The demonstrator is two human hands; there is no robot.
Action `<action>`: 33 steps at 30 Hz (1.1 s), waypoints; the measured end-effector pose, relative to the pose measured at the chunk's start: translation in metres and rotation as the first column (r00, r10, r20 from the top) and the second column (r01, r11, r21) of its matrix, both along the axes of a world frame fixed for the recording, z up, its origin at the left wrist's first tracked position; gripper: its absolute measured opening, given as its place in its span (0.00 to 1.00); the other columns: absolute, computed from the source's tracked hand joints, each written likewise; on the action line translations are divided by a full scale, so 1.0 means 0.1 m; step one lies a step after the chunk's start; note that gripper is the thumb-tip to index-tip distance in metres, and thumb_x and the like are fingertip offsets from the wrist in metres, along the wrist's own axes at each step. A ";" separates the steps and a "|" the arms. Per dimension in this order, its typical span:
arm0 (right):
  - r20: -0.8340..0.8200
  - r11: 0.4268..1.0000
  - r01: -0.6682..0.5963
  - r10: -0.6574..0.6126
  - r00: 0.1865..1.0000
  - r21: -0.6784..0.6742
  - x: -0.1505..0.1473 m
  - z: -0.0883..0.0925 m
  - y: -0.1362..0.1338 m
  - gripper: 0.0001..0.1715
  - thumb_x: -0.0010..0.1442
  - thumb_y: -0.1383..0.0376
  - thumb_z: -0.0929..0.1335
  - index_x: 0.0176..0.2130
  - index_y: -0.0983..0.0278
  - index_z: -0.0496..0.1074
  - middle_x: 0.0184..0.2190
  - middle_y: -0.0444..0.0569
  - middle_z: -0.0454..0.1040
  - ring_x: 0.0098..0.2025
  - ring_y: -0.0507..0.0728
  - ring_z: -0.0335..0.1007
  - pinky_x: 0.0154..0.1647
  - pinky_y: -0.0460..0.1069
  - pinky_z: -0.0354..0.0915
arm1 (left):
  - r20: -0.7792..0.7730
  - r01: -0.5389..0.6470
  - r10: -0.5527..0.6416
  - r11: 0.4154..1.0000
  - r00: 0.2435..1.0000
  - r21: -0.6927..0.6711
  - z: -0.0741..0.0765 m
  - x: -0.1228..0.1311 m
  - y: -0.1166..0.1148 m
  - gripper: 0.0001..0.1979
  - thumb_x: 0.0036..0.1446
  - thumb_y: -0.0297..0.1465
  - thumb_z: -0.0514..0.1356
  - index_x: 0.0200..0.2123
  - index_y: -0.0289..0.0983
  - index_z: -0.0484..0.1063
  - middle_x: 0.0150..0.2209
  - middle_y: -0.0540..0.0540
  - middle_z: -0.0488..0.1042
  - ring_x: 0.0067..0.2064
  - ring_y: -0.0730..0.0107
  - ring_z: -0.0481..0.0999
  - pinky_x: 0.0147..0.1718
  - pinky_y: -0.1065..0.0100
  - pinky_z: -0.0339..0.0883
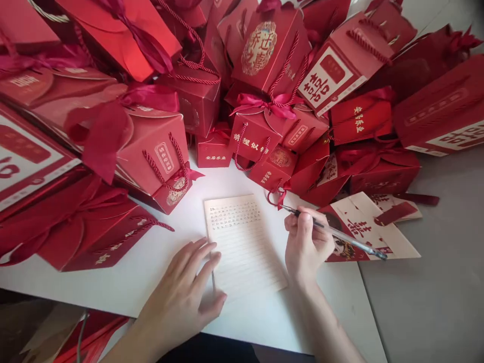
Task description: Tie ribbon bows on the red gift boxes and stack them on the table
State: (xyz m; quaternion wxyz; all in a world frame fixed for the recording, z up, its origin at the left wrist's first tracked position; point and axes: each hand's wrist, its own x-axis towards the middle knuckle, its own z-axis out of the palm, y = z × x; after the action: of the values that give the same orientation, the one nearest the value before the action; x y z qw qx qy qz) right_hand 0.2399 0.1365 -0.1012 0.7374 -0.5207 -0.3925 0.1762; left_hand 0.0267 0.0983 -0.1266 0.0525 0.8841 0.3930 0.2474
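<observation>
A lined notepad (pixel 245 262) lies on the white table (pixel 260 322) with several rows of small handwriting across its upper part. My left hand (pixel 191 285) rests at the pad's left edge, fingers spread, the tips over the paper. To the right of the pad, my right hand (pixel 308 242) is closed around a clear pen (pixel 340 234). Its dark tip points to the upper left, beyond the pad's right edge and apart from the paper. Beside the right hand lie flat red and white printed cards (pixel 363 227).
Red gift boxes (pixel 155 146) with ribbons and cord handles are piled along the left and back. More stand at the right, including a long dark red box (pixel 446 106). A grey surface (pixel 427 302) adjoins the white table. Red items (pixel 94 335) lie below at lower left.
</observation>
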 end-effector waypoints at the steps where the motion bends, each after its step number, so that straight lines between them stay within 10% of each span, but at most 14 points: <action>1: 0.029 1.000 0.006 -0.006 1.000 -0.008 0.00 0.00 -0.01 0.08 0.55 0.60 0.69 0.32 0.62 0.70 0.23 0.41 0.63 0.23 0.48 0.60 0.26 0.47 0.59 | 0.002 0.008 -0.008 1.000 1.000 0.007 0.00 0.00 0.01 0.19 0.51 0.33 0.58 0.47 0.33 0.67 0.49 0.38 0.68 0.54 0.51 0.65 0.51 0.53 0.63; 8: 0.064 0.971 -0.063 0.080 0.995 -0.230 -0.14 -0.03 0.00 0.12 0.54 0.60 0.69 0.27 0.62 0.63 0.21 0.39 0.64 0.21 0.48 0.58 0.24 0.45 0.59 | 0.062 0.008 -0.008 1.000 0.998 -0.008 0.00 0.04 0.04 0.18 0.49 0.32 0.58 0.44 0.32 0.68 0.46 0.38 0.70 0.51 0.53 0.67 0.51 0.53 0.61; 16: 0.019 0.740 -0.399 0.486 0.874 -0.541 -0.61 -0.20 0.04 0.19 0.54 0.61 0.67 0.20 0.62 0.55 0.17 0.36 0.56 0.20 0.47 0.52 0.22 0.44 0.55 | 0.077 -0.010 0.019 0.994 0.997 -0.111 0.02 0.06 0.01 0.17 0.49 0.34 0.59 0.42 0.33 0.69 0.43 0.41 0.72 0.51 0.54 0.67 0.53 0.53 0.60; 33: 0.240 0.737 -0.325 0.547 0.802 -0.593 -0.59 -0.27 0.04 0.19 0.55 0.62 0.64 0.19 0.61 0.51 0.15 0.36 0.52 0.19 0.47 0.48 0.20 0.44 0.51 | 0.092 -0.026 0.042 0.986 0.995 -0.165 0.05 0.06 -0.01 0.16 0.49 0.33 0.58 0.42 0.33 0.69 0.45 0.40 0.71 0.53 0.53 0.66 0.53 0.51 0.61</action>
State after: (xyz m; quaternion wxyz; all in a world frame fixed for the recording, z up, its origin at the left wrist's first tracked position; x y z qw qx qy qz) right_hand 0.1810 0.1401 -0.1282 0.4062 -0.6162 -0.5841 0.3377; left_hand 0.0331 0.0973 -0.1216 0.1393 0.8572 0.4239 0.2569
